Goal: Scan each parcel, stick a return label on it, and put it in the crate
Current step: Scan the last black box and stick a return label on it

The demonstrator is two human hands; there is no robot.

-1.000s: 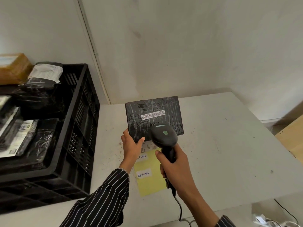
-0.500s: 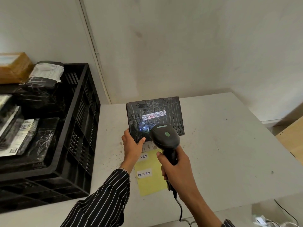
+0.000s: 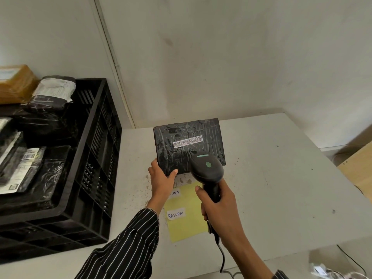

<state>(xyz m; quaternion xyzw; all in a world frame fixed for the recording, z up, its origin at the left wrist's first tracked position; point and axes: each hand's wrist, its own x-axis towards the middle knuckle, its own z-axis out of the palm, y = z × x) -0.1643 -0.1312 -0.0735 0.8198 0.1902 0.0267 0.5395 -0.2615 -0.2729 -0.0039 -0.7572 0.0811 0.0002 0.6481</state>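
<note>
Holding the flat black plastic-wrapped parcel (image 3: 189,143) up off the table, the left hand (image 3: 162,178) pinches its bottom corner. The right hand (image 3: 219,206) grips the black handheld scanner (image 3: 207,168), just in front of the parcel. The bright glow seen on the wrap a moment ago is gone, so the scan looks done. The white RETURN label (image 3: 175,214), under both hands, likely comes next.

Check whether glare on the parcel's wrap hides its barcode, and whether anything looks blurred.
Head view: the wrap on the parcel shows thin pale streaks of glare, but the barcode is clear, bars distinct. Head view: light is soft, shadows faint; the crate is dark inside; the clutter at the lower right corner is smeared.
</note>
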